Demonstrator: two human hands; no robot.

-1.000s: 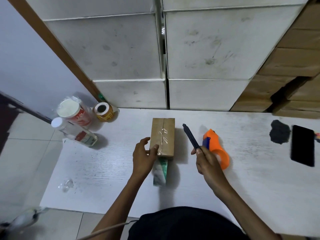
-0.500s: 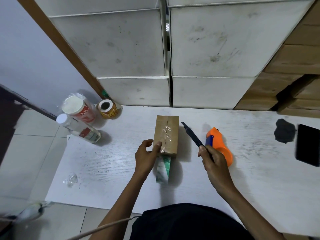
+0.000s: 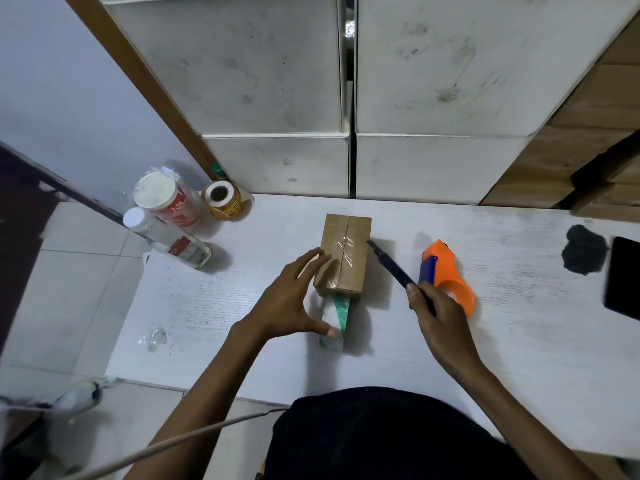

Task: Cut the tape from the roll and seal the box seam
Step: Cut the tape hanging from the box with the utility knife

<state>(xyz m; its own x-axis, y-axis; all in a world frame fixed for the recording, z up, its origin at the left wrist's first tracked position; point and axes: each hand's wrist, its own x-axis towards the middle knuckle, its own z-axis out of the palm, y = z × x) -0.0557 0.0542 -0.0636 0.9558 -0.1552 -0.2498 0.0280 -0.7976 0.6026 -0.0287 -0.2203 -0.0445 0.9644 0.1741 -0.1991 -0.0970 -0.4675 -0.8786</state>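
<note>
From the head camera, you look down on a white table (image 3: 502, 358) with a small brown box (image 3: 346, 254) near its middle. The box lies with its long side running away from you, and its top seam (image 3: 345, 244) is covered by a strip of clear tape that shines and wrinkles near the centre. From the near end of the box a loose tail of tape (image 3: 336, 320), clear with green print, hangs down onto the table toward you.

Your left hand (image 3: 289, 303) is spread wide. Its fingertips (image 3: 317, 256) rest against the left top edge of the box, and its thumb sits low by the near end of the loose tail. It grips nothing.

Your right hand (image 3: 438, 317) is closed around a dark utility knife (image 3: 391, 263). The knife points up and to the left, and its tip is just beside the right side of the box; whether it touches cannot be told.

Just right of the knife lies an orange tape dispenser (image 3: 448, 275) with a blue part on its left side, partly behind your right hand.

At the far left corner of the table stand a red and white canister (image 3: 166, 202) wrapped in plastic, a clear bottle (image 3: 169, 239) lying on its side, and a small yellow roll (image 3: 221, 200). At the right edge are a dark lump (image 3: 585, 249) and a black phone (image 3: 623, 277). White cartons (image 3: 433, 81) are stacked behind the table.
</note>
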